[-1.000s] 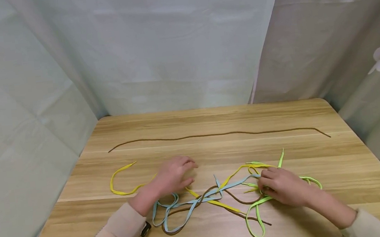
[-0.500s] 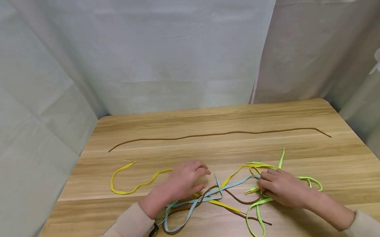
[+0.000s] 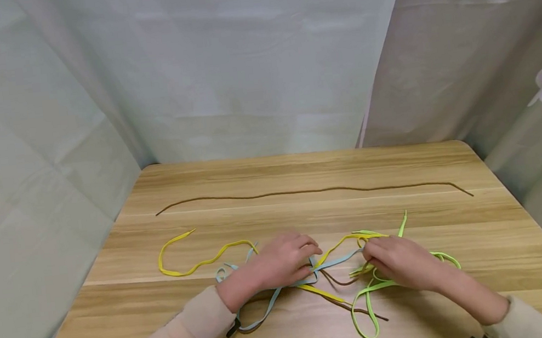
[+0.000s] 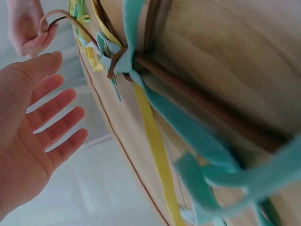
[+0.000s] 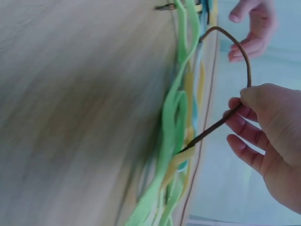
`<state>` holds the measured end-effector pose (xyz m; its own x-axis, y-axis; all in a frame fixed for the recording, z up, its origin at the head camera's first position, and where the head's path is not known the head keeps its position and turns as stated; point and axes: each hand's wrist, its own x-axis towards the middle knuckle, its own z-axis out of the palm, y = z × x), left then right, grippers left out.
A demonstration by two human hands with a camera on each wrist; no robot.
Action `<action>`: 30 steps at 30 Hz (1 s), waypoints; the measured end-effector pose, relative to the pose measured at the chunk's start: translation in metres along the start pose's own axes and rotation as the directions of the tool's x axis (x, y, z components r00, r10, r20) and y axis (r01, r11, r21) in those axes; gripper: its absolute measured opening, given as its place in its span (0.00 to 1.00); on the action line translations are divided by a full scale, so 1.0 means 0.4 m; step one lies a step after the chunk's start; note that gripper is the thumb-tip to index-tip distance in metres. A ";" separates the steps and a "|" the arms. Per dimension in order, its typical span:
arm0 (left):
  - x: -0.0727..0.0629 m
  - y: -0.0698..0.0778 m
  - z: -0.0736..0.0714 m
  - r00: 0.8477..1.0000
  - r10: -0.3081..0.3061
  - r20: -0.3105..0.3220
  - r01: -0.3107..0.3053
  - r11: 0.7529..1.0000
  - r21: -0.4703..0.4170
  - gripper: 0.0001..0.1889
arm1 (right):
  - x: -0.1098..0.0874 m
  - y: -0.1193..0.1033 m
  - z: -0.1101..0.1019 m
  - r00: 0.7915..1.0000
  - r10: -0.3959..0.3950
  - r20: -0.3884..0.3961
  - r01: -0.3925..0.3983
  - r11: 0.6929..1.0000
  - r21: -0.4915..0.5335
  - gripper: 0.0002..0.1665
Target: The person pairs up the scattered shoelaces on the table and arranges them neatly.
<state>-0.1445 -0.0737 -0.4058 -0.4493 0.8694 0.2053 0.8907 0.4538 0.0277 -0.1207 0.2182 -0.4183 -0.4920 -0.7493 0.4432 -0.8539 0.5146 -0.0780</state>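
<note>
A tangle of flat and round shoelaces lies across the front middle of the table. My right hand (image 3: 402,262) pinches a brown shoelace (image 5: 248,66) between thumb and fingers, raising part of it in an arch. Over the tangle's left part hovers my left hand (image 3: 282,258), fingers apart and loosely bent, with nothing in them. Its wrist hides some laces beneath. A light blue shoelace (image 4: 183,125) and a yellow shoelace (image 4: 153,134) cross under it. Around the right hand lies a lime green shoelace (image 3: 365,313) in loops.
Behind the tangle, a separate brown shoelace (image 3: 298,192) stretches nearly straight across the wooden table (image 3: 118,317). The yellow lace's free end curves out at left. Pale curtains (image 3: 242,84) hang behind and beside the table.
My left hand has moved right, toward the right hand, and blue loops near its wrist have shifted. My right hand has moved slightly left, and the brown lace near it has been drawn up.
</note>
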 end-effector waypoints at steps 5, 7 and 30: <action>0.023 0.018 0.011 0.998 0.022 0.057 -0.022 1.000 0.006 0.21 | 0.019 -0.004 -0.017 1.000 -0.001 -0.021 0.001 1.000 0.010 0.06; 0.033 0.027 0.016 0.996 0.028 0.086 -0.028 1.000 0.000 0.22 | 0.027 -0.005 -0.023 1.000 -0.005 -0.031 0.005 1.000 0.013 0.14; 0.051 0.071 0.011 0.998 0.049 0.045 -0.050 0.998 0.031 0.06 | 0.012 0.064 -0.085 0.989 0.018 -0.144 -0.033 0.994 -0.103 0.23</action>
<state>-0.1288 -0.0421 -0.4052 -0.4082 0.8984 0.1622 0.9095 0.4155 -0.0126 -0.1391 0.2418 -0.3876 -0.4776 -0.6720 0.5660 -0.8152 0.5791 -0.0003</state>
